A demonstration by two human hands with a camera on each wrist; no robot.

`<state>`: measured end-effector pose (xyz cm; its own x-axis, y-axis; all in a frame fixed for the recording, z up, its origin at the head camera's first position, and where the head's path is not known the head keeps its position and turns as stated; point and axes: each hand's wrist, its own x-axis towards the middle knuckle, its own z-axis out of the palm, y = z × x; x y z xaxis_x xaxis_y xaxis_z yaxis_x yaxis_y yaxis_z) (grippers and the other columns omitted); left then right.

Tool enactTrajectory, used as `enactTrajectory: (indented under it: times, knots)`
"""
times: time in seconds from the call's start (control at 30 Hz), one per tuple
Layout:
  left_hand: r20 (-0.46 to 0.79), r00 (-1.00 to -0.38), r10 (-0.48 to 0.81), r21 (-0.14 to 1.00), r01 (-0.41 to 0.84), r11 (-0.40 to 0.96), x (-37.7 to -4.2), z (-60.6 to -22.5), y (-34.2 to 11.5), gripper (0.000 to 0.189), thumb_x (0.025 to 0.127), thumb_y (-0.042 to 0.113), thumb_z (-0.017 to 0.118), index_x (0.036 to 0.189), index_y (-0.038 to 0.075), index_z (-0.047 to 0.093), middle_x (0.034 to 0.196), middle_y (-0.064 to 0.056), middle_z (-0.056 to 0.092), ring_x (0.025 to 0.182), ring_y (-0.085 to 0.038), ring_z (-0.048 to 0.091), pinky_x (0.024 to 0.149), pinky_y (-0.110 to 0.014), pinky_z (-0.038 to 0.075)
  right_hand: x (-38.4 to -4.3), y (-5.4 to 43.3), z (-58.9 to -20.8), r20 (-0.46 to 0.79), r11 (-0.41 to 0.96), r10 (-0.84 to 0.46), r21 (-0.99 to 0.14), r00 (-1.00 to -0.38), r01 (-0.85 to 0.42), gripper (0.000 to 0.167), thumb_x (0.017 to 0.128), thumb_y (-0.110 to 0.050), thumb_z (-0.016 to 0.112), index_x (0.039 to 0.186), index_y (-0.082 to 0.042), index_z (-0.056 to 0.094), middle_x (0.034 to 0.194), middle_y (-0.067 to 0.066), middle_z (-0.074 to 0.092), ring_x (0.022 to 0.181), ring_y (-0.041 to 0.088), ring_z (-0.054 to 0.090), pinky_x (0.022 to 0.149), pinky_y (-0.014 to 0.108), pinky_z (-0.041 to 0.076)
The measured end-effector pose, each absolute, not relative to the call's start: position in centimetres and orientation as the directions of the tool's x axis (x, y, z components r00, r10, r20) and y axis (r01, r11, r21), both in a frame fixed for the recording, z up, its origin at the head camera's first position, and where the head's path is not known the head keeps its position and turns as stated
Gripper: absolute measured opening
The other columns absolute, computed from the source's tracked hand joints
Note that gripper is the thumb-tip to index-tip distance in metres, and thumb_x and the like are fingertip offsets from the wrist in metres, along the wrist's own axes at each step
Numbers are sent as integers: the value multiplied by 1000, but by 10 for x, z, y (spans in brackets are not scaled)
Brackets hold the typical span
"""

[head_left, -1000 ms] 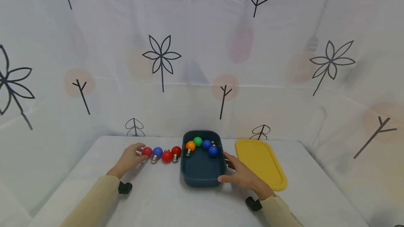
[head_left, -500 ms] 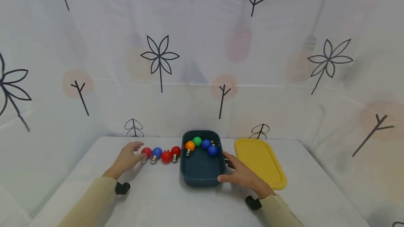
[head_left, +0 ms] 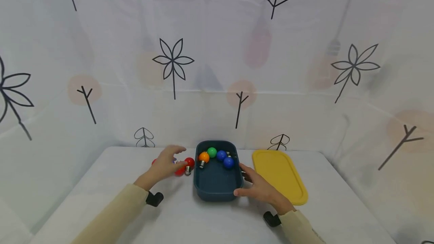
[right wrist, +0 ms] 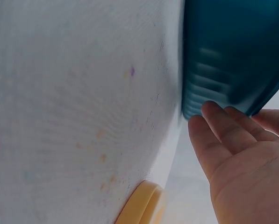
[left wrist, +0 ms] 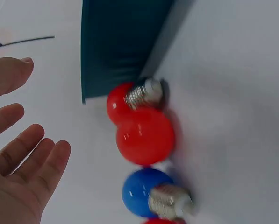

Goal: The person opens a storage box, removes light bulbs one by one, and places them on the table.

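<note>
My left hand [head_left: 162,166] hovers over a row of bulbs on the table, fingers spread and holding nothing. In the left wrist view two red bulbs [left wrist: 146,137] and a blue bulb [left wrist: 139,193] lie below and beside it, with part of another red one at the lower edge. My right hand [head_left: 259,187] rests its extended fingers against the right wall of a dark teal box [head_left: 217,185]. Inside the box, towards the back, are an orange bulb [head_left: 204,156], a green bulb [head_left: 212,152] and two blue bulbs [head_left: 228,162]. My left hand partly hides the row in the head view.
A yellow lid [head_left: 279,176] lies flat to the right of the box, beyond my right hand. The white table [head_left: 203,225] meets a patterned cloth backdrop [head_left: 210,119] just behind the box.
My left hand first drew slightly left from the leftmost red bulb, then swung right over the row towards the box, carrying nothing. The right hand stays at the box wall.
</note>
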<state>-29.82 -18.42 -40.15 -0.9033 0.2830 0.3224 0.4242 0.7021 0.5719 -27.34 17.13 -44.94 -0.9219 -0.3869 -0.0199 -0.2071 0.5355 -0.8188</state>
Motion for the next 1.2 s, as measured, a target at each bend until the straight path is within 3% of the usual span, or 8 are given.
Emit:
enactTrajectory:
  times: [0.17, 0.4, 0.6, 0.8, 1.0, 1.2]
  knots:
    - [342, -879, 332, 581, 475, 661, -302, -398, -160, 47, 84, 19, 74, 127, 7, 58, 122, -10, 57, 105, -25, 57, 85, -41, 54, -274, 172, -451, -16, 536, -390, -817, -921, -213, 97, 77, -43, 77, 153, -18, 21, 156, 11, 23, 135, 37, 34, 105, 55, 34]
    - [335, -834, 439, 548, 552, 629, -309, -400, -134, 44, 86, 16, 72, 125, 3, 57, 119, -18, 55, 102, -33, 54, 88, -42, 51, -273, 172, -450, -14, 530, -395, -820, -919, -215, 97, 77, -43, 77, 152, -17, 21, 155, 11, 24, 135, 37, 35, 105, 55, 35]
    - [269, -815, 514, 491, 575, 655, -319, -405, -120, 48, 88, 24, 71, 129, 6, 55, 121, -14, 53, 105, -29, 54, 95, -41, 47, -272, 172, -447, -11, 523, -406, -823, -914, -223, 96, 78, -42, 77, 152, -16, 22, 155, 12, 24, 134, 38, 35, 105, 55, 34]
    - [196, -827, 527, 464, 551, 694, -331, -407, -111, 54, 87, 32, 71, 132, 9, 53, 126, -12, 50, 111, -27, 52, 100, -41, 43, -272, 172, -447, -6, 523, -407, -822, -913, -228, 97, 78, -42, 77, 153, -15, 21, 155, 11, 24, 135, 37, 35, 105, 54, 34]
    - [129, -837, 531, 462, 525, 715, -338, -405, -103, 57, 85, 28, 73, 134, 8, 52, 128, -15, 48, 111, -27, 51, 100, -43, 43, -274, 172, -449, 0, 521, -410, -821, -912, -234, 96, 79, -42, 76, 153, -16, 20, 155, 10, 24, 135, 37, 35, 105, 55, 33]
    - [98, -837, 539, 383, 532, 756, -346, -404, -98, 57, 84, 30, 74, 133, 9, 54, 124, -12, 49, 107, -22, 49, 98, -40, 44, -274, 172, -449, -3, 523, -412, -819, -911, -234, 97, 78, -42, 76, 153, -17, 20, 156, 9, 23, 136, 37, 33, 106, 55, 33]
